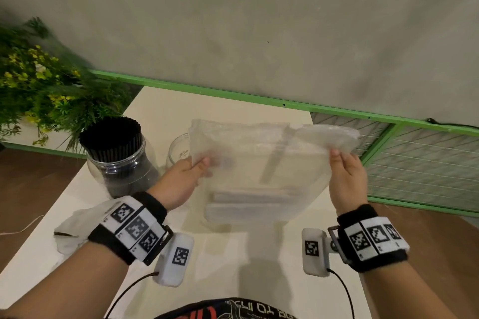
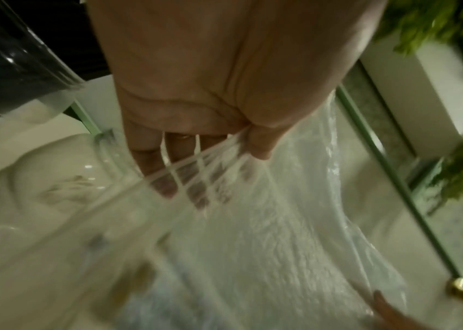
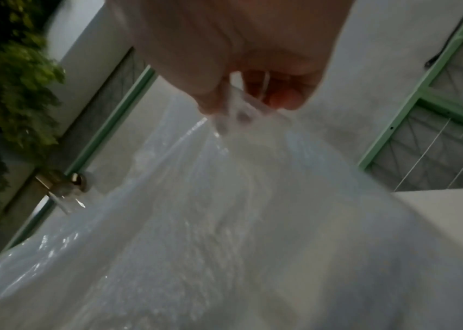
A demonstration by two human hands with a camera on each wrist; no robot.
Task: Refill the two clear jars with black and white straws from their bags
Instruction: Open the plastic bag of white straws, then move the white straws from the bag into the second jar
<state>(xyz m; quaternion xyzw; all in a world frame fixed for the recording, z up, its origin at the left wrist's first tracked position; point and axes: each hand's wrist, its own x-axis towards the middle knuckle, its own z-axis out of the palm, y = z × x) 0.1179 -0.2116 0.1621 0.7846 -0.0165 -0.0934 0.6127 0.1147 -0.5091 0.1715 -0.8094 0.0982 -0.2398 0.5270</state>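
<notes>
Our left hand [image 1: 185,176] pinches the left upper edge of the clear bag [image 1: 259,163], thumb on the near side and fingers behind the film, and our right hand [image 1: 347,176] pinches the right upper edge the same way. The two hands are held well apart, stretching the bag's mouth wide above the worktop [image 1: 233,254]. The left wrist view shows our fingers [image 2: 168,178] through the plastic, thumb pressed over them; the right wrist view shows a like pinch on the film [image 3: 238,178], though both are blurred. White straws [image 1: 251,202] lie crosswise in the bottom of the bag, and one pale straw stands nearly upright inside it. Behind our left hand stands an empty clear jar [image 1: 178,150], partly hidden by the bag. To its left, the other clear jar [image 1: 119,160] is packed with black straws [image 1: 110,134] standing on end. A crumpled empty bag [image 1: 75,225] lies on the worktop under our left forearm. A leafy plant [image 1: 39,80] fills the far left corner, and a green rail [image 1: 233,94] runs along the wall.
</notes>
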